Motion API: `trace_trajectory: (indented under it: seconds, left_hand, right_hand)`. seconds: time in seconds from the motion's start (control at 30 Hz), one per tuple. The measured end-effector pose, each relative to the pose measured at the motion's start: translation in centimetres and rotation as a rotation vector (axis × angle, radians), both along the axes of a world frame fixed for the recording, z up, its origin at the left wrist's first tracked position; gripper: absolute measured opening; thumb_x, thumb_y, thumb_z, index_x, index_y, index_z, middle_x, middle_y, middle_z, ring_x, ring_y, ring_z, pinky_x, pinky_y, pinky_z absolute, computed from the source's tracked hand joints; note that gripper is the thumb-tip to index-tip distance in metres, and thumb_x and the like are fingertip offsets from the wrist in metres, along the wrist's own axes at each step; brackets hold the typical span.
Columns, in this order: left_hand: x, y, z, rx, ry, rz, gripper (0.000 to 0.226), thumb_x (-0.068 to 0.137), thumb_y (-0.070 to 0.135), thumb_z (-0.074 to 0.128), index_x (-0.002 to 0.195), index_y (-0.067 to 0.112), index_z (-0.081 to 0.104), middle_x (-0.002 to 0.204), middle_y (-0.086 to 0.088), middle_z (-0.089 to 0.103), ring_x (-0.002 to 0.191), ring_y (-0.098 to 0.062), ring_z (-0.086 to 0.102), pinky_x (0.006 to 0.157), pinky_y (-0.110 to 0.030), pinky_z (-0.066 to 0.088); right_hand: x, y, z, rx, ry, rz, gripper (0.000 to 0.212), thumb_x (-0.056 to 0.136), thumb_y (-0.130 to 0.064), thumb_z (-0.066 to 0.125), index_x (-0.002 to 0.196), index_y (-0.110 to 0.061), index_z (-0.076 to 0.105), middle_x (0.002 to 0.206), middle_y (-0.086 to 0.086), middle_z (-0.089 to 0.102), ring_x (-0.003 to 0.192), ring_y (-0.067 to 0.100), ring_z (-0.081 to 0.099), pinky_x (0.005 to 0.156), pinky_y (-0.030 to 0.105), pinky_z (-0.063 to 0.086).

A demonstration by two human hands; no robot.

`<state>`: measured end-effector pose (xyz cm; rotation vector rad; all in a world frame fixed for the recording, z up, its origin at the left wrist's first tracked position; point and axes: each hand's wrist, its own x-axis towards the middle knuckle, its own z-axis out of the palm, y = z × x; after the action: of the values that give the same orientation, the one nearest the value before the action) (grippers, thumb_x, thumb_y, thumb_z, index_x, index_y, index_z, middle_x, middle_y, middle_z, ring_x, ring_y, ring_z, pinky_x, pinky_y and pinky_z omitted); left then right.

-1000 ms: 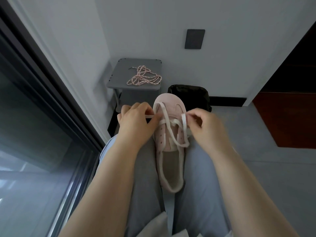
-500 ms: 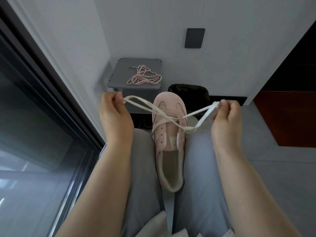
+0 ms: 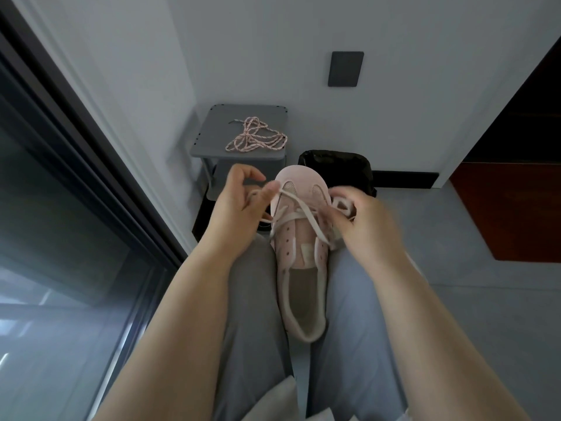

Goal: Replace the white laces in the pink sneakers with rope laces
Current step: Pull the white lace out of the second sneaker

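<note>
At the toe end of the pink sneaker, the fingers of the left hand pinch one run of the white lace just off the sneaker's left edge. At the opposite edge, the fingers of the right hand are curled round a bunched length of the same lace; motion blur hides the exact grip. Between the two hands the lace crosses over the forward part of the tongue. The right hand covers the front of the sneaker's right eyelet row.

The sneaker lies sole down in the gap between the thighs, on grey trousers. Its toe points away from the person and its heel opening faces the camera.

Beyond the toe and to its left stands a grey worktop. It carries the rope laces in a loose pile, well apart from the sneaker. Directly beyond the toe sits a black bag, partly hidden by the toe and the right hand. On the wall beyond the sneaker is a dark plate. Far to the sneaker's left runs a dark-framed glass door.
</note>
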<state>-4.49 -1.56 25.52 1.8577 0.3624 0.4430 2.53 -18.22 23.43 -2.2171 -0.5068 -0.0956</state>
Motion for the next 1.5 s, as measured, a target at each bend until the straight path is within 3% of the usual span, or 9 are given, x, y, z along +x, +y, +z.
trace_trajectory:
  seconds: [0.23,0.4,0.53,0.7,0.83,1.0,1.1,1.33,1.5]
  left_hand:
    - [0.6,0.5,-1.2,0.375,0.061,-0.043,0.016,0.077,0.021,0.073,0.091,0.023,0.065,0.092,0.01,0.048,0.092,-0.012,0.051,0.073,-0.003,0.035]
    - [0.6,0.2,-1.7,0.51,0.051,0.031,0.009,0.079,0.02,0.072,0.084,0.016,0.067,0.106,0.004,0.047,0.107,-0.022,0.041,0.086,-0.021,0.027]
    - [0.5,0.5,-1.3,0.4,-0.065,0.137,0.012,0.085,0.007,0.062,0.08,0.017,0.057,0.106,0.003,0.048,0.099,-0.016,0.048,0.077,-0.012,0.036]
    - [0.6,0.1,-1.2,0.275,-0.102,0.179,0.015,0.091,0.005,0.051,0.084,0.018,0.049,0.112,0.006,0.056,0.088,-0.002,0.053,0.072,0.0,0.036]
    - [0.6,-0.2,-1.0,0.193,-0.101,0.163,0.023,0.094,0.007,0.045,0.078,0.023,0.041,0.091,0.019,0.065,0.08,0.004,0.058,0.064,-0.008,0.04]
    - [0.6,-0.2,-1.0,0.154,-0.049,0.139,0.022,0.093,0.01,0.049,0.077,0.024,0.042,0.082,0.008,0.068,0.083,-0.01,0.065,0.071,-0.03,0.049]
    - [0.7,0.0,-1.1,0.169,0.009,0.108,0.014,0.09,0.017,0.054,0.083,0.025,0.045,0.086,-0.002,0.066,0.083,-0.019,0.063,0.07,-0.038,0.048]
    - [0.9,0.0,-1.2,0.265,0.072,0.012,0.008,0.081,0.018,0.069,0.084,0.022,0.063,0.076,0.01,0.063,0.066,-0.001,0.056,0.058,-0.008,0.043]
    - [1.2,-0.3,-1.2,0.365,0.086,0.037,0.003,0.085,0.014,0.062,0.083,0.014,0.064,0.075,0.007,0.06,0.065,-0.007,0.052,0.056,-0.01,0.037]
  right_hand:
    - [0.4,-0.3,-0.7,-0.084,-0.118,-0.101,0.01,0.086,-0.012,0.062,0.091,-0.012,0.071,0.093,0.007,0.07,0.087,0.024,0.061,0.064,0.023,0.033]
    - [0.4,-0.7,0.0,0.175,-0.173,-0.376,0.014,0.096,-0.011,0.044,0.1,-0.003,0.055,0.1,0.01,0.056,0.083,0.02,0.049,0.064,0.016,0.028]
    - [0.3,-1.1,0.3,0.413,-0.145,-0.367,0.017,0.097,-0.011,0.039,0.105,0.001,0.048,0.106,0.006,0.046,0.085,0.01,0.044,0.071,0.0,0.031]
    - [0.1,-0.8,0.5,0.613,0.1,0.078,0.007,0.092,-0.017,0.042,0.094,-0.023,0.045,0.096,0.003,0.063,0.085,0.007,0.06,0.082,0.023,0.047]
    - [0.0,-0.8,0.5,0.41,0.159,0.088,0.017,0.088,-0.021,0.04,0.102,-0.024,0.05,0.071,-0.012,0.051,0.063,0.001,0.048,0.067,0.021,0.042]
    - [-0.3,0.1,0.0,-0.063,-0.031,0.023,0.033,0.083,-0.047,0.06,0.095,-0.016,0.065,0.092,0.001,0.061,0.082,0.017,0.056,0.07,0.032,0.043]
    - [0.1,0.3,0.0,0.031,-0.058,-0.017,0.025,0.084,-0.035,0.065,0.084,-0.01,0.07,0.081,0.007,0.058,0.069,0.019,0.053,0.062,0.025,0.039]
    - [1.7,-0.3,-0.4,0.363,-0.009,-0.293,0.02,0.092,-0.023,0.056,0.081,-0.006,0.06,0.086,0.016,0.062,0.069,0.026,0.056,0.062,0.026,0.041]
    - [1.1,0.2,0.4,0.517,0.095,-0.24,0.017,0.097,-0.019,0.047,0.081,-0.019,0.054,0.085,0.001,0.064,0.055,0.001,0.06,0.065,0.019,0.049]
